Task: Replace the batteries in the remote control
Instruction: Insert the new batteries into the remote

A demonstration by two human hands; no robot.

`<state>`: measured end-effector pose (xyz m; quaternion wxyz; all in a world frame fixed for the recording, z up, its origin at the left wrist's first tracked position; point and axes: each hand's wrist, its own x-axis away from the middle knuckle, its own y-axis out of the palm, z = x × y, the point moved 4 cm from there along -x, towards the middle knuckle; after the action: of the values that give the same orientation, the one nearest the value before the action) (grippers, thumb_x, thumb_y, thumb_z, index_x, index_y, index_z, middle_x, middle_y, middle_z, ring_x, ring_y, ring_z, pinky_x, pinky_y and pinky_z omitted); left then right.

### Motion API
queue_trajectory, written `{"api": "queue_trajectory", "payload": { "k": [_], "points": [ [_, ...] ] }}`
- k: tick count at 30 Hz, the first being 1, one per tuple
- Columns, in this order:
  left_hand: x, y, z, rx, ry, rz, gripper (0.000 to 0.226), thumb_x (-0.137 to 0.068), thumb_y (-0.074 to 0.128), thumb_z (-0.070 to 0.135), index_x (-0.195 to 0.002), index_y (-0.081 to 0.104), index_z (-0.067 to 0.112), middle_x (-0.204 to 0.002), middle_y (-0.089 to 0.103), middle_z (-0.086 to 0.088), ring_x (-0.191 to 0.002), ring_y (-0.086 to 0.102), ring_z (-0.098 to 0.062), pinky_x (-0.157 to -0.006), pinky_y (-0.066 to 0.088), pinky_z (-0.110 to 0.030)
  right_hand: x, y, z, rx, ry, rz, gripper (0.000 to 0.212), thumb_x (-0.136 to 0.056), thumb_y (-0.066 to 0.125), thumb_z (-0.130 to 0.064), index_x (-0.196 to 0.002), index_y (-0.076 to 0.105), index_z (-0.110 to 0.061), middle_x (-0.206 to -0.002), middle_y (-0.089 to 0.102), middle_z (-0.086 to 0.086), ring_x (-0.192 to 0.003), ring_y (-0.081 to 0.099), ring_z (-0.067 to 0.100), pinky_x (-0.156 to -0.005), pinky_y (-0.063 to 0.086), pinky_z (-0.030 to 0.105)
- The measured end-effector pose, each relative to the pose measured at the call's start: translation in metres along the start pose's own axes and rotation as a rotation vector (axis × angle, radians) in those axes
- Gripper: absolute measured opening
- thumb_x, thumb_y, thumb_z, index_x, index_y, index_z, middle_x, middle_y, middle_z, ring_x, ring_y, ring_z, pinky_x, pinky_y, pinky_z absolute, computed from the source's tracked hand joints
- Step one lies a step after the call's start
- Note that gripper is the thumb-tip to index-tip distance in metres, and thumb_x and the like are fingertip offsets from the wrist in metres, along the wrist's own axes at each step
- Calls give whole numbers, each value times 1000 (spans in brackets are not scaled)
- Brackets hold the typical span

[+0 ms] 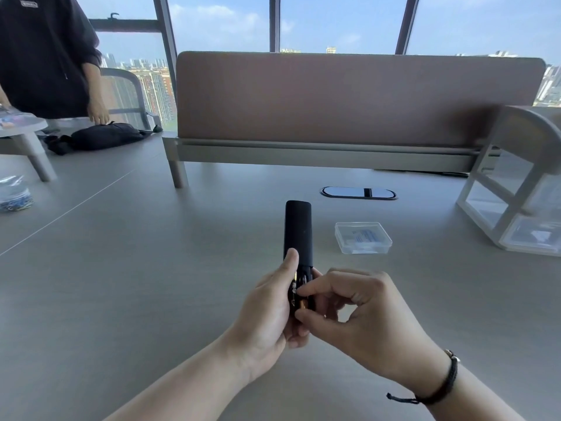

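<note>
A black remote control is held above the desk, pointing away from me, with its back side up. My left hand grips its lower end, thumb lying on the left edge. The battery bay near the bottom stands uncovered, and a black-and-gold battery shows inside it. My right hand reaches in from the right; its thumb and forefinger pinch at a battery in the bay. A small clear plastic box with blue-and-white contents lies on the desk to the right of the remote.
A brown divider panel closes off the back of the grey desk, with an oval cable port before it. A white shelf rack stands at right. At far left are a person in dark clothes, a black bag and a plastic bag.
</note>
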<state>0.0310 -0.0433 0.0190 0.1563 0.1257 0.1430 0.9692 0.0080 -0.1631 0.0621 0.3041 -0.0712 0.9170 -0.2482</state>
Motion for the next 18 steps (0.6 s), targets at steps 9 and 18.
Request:
{"api": "queue_trajectory", "payload": {
  "k": [9,18],
  "points": [
    [-1,-2,-1,20,-32,6,45,-90,43,61,-87,62,21,-62,55,-6,-45,44,-14,-44,26,-19,1,-1,2,64,-87,-70,15,-71,82,-7,-84,79,-16,-66,65,-4,-56,60,14,-54,52,29],
    [-1,0,3,-9,75,-12,24,-98,45,28,-89,55,9,-59,37,-10,-38,35,-16,-42,18,-21,-2,-2,4,79,-60,21,15,-73,84,-13,-84,79,-21,-65,64,-6,-53,60,12,-54,50,25]
  ]
}}
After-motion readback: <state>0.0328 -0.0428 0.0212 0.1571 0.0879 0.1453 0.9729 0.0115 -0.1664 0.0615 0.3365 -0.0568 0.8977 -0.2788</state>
